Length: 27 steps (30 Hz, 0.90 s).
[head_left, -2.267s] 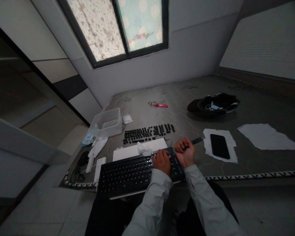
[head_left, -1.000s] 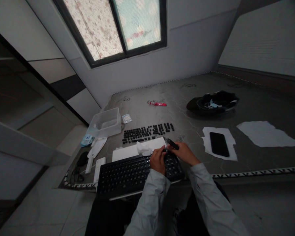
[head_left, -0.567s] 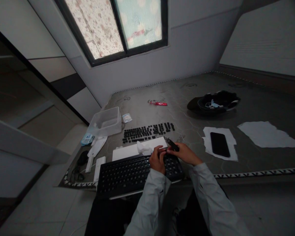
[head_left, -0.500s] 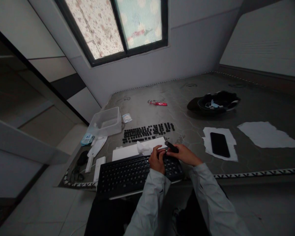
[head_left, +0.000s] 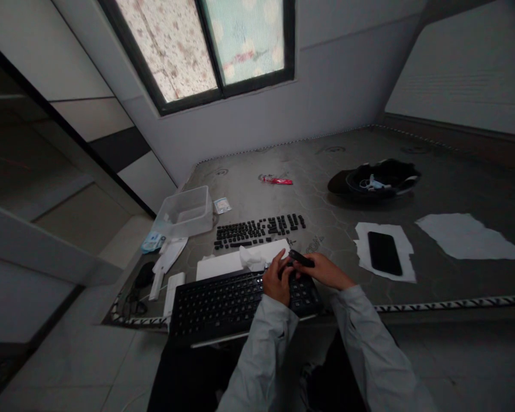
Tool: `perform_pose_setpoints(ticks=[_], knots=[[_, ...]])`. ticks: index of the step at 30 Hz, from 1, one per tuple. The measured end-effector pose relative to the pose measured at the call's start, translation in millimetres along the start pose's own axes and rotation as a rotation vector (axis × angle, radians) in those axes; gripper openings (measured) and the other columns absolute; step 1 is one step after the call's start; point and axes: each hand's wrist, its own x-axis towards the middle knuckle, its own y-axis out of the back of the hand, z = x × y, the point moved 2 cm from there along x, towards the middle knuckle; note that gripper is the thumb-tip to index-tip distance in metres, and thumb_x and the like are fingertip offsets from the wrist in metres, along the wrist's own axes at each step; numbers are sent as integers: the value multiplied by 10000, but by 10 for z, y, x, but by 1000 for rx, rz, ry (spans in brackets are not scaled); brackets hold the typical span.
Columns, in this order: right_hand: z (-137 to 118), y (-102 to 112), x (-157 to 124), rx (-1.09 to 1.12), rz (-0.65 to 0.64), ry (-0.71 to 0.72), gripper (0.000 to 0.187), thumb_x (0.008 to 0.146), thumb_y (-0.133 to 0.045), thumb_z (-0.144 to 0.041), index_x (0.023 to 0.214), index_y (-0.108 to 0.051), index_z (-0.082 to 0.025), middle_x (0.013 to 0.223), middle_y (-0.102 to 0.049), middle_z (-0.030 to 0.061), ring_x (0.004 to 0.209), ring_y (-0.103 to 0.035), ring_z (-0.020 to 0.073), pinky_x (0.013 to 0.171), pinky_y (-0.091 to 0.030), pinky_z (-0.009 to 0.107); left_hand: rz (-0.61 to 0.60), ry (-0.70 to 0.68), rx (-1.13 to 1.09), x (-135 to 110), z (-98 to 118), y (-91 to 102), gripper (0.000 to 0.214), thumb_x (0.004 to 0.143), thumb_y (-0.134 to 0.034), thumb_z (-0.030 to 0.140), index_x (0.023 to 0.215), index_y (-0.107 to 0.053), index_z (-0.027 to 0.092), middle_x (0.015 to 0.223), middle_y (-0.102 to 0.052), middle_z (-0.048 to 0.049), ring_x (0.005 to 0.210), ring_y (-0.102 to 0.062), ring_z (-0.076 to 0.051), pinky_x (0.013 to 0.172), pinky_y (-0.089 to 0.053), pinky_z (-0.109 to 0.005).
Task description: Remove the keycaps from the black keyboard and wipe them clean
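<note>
A clear plastic box stood left of loose black keycaps, with a black keyboard nearer the person. Over the keyboard's right end, the left hand curled its fingers, though whether it pinched anything was unclear; beside it, the right hand gripped a dark tool. Farther right, a phone lay on white paper.

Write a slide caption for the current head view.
Left hand and right hand over a black keyboard, the right holding a dark tool; loose keycaps lie beyond.
</note>
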Motion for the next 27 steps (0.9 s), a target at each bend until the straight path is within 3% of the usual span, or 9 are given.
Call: perform_pose_setpoints(ticks=[7,13,19,23,27], knots=[[53,20,27,5,114,-21,409,795,-633,-550,874,-713,-156,753,-721,55,736,-654,225,682,-459,294,-31,-16,8,-17,-5,-11,485,868,-600,175,1335,-500,262,1159,-712,-29,1122,-645,-187,1029,-485,-376],[138,34,61,-6,128,-52,445,798,-609,-588,736,-690,-155,661,-691,44,672,-635,209,665,-450,293,-25,-22,25,-21,24,-7,478,874,-580,156,1336,-493,245,1156,-714,-37,1117,-648,-180,1006,-498,-361],[115,44,59,-50,114,-56,456,806,-588,-595,676,-671,-166,635,-675,36,638,-613,200,653,-439,295,47,-9,53,-5,58,5,472,819,-615,107,1270,-535,223,1137,-698,-51,821,-696,-145,873,-544,-332],[101,37,51,-57,81,-53,458,814,-576,-597,672,-669,-172,618,-662,31,628,-612,200,640,-441,297,89,-15,72,-2,58,12,426,819,-620,125,1232,-557,214,1039,-706,-37,805,-687,-148,847,-543,-327],[113,32,50,-25,126,-17,399,796,-628,-544,852,-716,-159,733,-705,50,705,-640,216,684,-465,305,60,-4,37,-13,70,14,440,859,-577,140,1286,-520,230,1037,-733,-21,882,-701,-152,881,-538,-322]])
